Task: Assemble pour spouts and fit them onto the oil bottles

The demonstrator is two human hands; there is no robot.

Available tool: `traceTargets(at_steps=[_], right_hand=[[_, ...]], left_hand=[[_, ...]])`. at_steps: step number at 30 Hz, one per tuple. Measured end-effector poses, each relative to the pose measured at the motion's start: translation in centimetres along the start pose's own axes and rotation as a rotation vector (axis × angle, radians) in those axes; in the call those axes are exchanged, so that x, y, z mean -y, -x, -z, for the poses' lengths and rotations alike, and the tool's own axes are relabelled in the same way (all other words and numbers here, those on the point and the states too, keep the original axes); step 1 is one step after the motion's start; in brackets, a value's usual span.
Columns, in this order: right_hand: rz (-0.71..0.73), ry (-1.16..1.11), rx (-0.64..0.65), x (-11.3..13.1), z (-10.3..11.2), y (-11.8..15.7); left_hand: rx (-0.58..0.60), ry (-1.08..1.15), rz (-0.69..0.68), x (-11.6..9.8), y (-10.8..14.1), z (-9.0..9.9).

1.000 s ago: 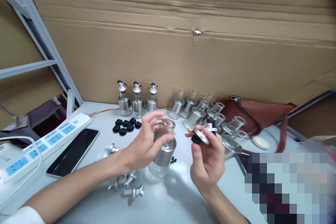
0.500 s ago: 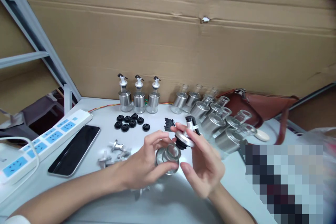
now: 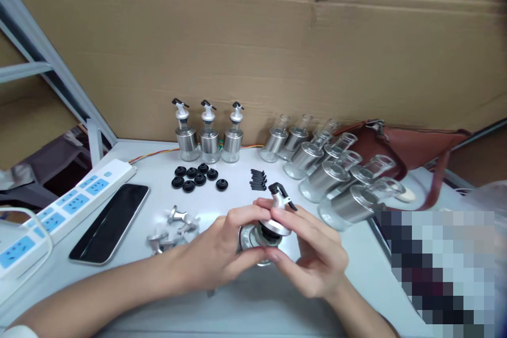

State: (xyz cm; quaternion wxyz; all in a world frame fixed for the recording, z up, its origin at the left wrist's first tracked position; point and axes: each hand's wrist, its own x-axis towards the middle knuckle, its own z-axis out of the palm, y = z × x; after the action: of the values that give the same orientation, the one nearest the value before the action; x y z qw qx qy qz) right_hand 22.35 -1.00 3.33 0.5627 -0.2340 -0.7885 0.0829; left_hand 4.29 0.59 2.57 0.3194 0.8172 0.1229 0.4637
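Observation:
My left hand (image 3: 224,251) is wrapped round a clear glass bottle (image 3: 249,237) near the middle front of the table. The fingers of my right hand (image 3: 315,251) close round a silver pourer top (image 3: 277,226) with a black lever and black stopper. That stopper sits at the mouth of the bottle; how deep it reaches is hidden by my fingers. Black stoppers (image 3: 200,179) lie behind my left hand, and small black levers (image 3: 259,179) lie behind the pourer. Silver spout parts (image 3: 174,229) are partly covered by my left forearm.
Three topped bottles (image 3: 209,140) stand at the back. Several untopped bottles (image 3: 332,171) stand at the right, beside a brown bag (image 3: 423,142). On the left are a phone (image 3: 111,224) and a power strip (image 3: 75,203). A cardboard wall (image 3: 237,53) rises behind.
The pourer top has moved down onto the bottle mouth. My right fingers have closed in round it and now meet my left hand. The camera view has shifted slightly.

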Motion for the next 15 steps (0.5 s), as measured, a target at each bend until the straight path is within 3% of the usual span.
traceTargets(at_steps=[10, 15], right_hand=[[-0.049, -0.099, 0.065, 0.0, 0.7, -0.1], [-0.124, -0.085, 0.1, 0.3, 1.2, -0.4]], left_hand=[[0.034, 0.106, 0.065, -0.2, -0.5, 0.6], [0.083, 0.031, 0.097, -0.2, -0.5, 1.1]])
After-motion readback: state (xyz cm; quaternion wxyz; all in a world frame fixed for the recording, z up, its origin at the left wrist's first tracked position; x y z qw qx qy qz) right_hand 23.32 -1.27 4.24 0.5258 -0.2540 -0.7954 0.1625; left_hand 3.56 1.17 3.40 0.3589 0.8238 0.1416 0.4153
